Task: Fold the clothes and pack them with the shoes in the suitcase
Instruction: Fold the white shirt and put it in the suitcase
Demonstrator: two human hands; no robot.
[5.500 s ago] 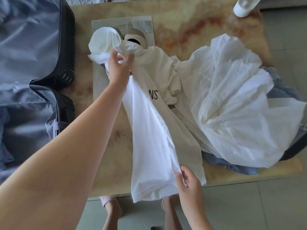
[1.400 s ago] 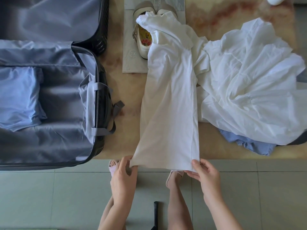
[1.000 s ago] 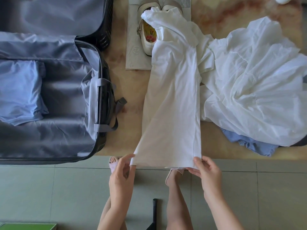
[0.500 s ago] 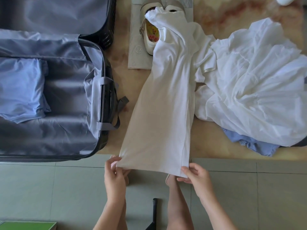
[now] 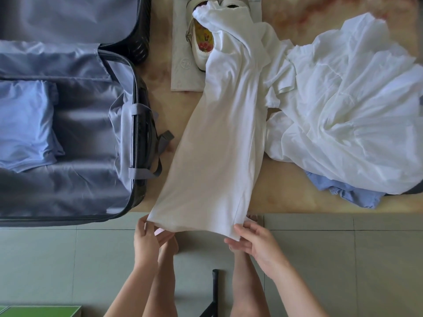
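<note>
The suitcase (image 5: 68,138) lies open on the left of the worktop (image 5: 160,106), a folded garment (image 5: 25,124) inside it. Right of it a long shirt (image 5: 219,143) stretches from the shoes (image 5: 201,40) at the far edge to the near edge. Further right sits a heap of clothes (image 5: 352,110).
</note>
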